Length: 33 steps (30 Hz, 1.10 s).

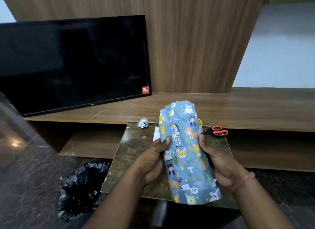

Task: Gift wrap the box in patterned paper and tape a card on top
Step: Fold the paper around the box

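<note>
A long box [185,153] wrapped in blue paper with cartoon animals is held up above a small brown board [136,153]. My left hand [153,158] grips its left side, thumb on the front. My right hand [216,158] grips its right side. The paper ends at the top and bottom look loose and uneven. A white card [156,134] peeks out behind the box's left edge. A bit of a tape roll [200,123] shows behind the box's upper right.
Orange-handled scissors [216,131] lie on the board's far right. A crumpled paper scrap [143,123] sits at its far left corner. A black TV [73,65] leans on the wooden shelf [255,107]. A black plastic bag [81,186] lies on the floor, left.
</note>
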Available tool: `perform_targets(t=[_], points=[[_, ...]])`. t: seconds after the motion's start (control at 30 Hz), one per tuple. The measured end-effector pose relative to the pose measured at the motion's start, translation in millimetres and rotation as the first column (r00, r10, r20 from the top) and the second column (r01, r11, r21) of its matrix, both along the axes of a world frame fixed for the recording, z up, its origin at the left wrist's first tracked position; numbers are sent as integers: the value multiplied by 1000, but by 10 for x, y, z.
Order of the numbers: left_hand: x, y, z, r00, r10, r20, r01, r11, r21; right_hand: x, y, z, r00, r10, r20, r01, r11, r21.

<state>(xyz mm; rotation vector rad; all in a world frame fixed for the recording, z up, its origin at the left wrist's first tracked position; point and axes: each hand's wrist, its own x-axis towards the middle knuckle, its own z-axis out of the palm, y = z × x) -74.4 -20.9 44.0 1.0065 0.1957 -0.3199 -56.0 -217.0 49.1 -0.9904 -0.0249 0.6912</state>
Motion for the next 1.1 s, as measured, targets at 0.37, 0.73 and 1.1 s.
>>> perform_targets(t=[0.37,0.73,1.1], points=[[-56,-20,-172,988,6,-156,-21,995,-97,-16,106,-66,991,-99,-94,80,980,-184],[7,33,-192,994,49,-96,-55,996,-63,-28,82,-46,992,-123,25,124,992,-8],[-56,-296,-387,962,268,-50,-265,962,62,-166,238,-38,273,511,815,668,509,-543]])
